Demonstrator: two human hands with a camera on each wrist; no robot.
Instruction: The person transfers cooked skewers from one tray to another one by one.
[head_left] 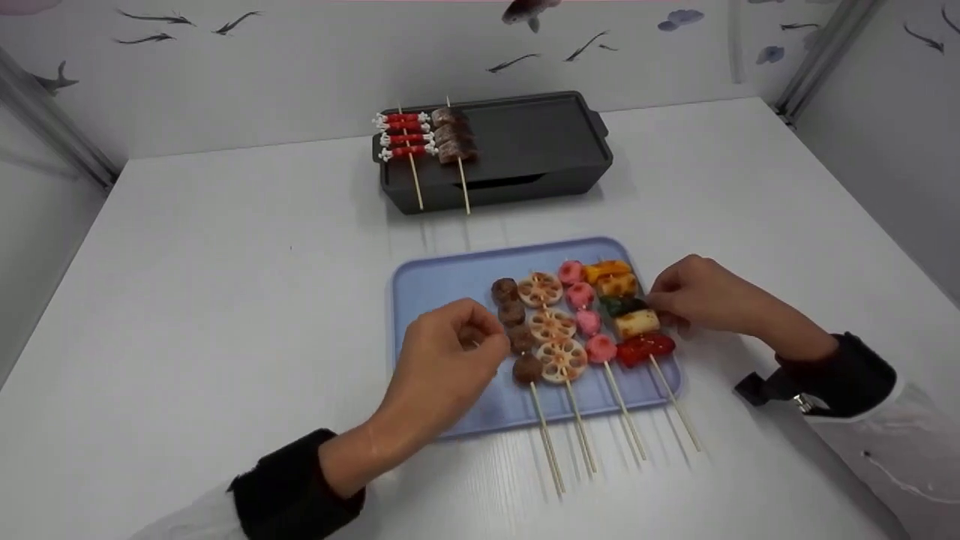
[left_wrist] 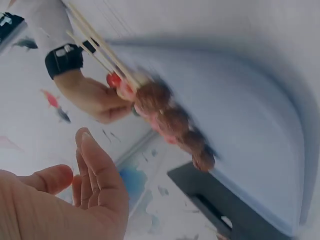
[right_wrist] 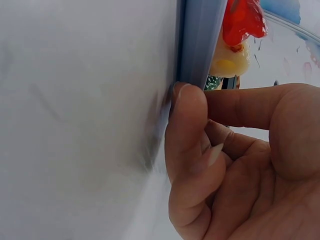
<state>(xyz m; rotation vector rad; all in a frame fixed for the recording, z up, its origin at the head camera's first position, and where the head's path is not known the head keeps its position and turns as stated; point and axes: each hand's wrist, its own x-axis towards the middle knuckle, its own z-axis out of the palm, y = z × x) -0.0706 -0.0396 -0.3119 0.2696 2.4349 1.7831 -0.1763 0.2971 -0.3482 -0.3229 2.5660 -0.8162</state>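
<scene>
My left hand (head_left: 442, 367) hovers over the blue tray (head_left: 442, 289), left of a meatball skewer (head_left: 511, 313). In the left wrist view its thumb and fingers (left_wrist: 102, 167) are apart, with nothing between them. At the tray's right edge, my right hand (head_left: 705, 296) pinches the rim between thumb and fingers, as the right wrist view shows. Beside the meatballs lie a lotus-root skewer (head_left: 553, 324), a pink-ball skewer (head_left: 589, 322) and a mixed vegetable skewer (head_left: 637, 323). Their sticks stick out past the tray's front rim.
Behind the tray stands a black tabletop grill (head_left: 532, 139). On its left side lie a red-and-white skewer (head_left: 407, 139) and a brown meat skewer (head_left: 456, 135), sticks overhanging the front. White panels with painted fish (head_left: 527, 10) border the white table (head_left: 225, 300).
</scene>
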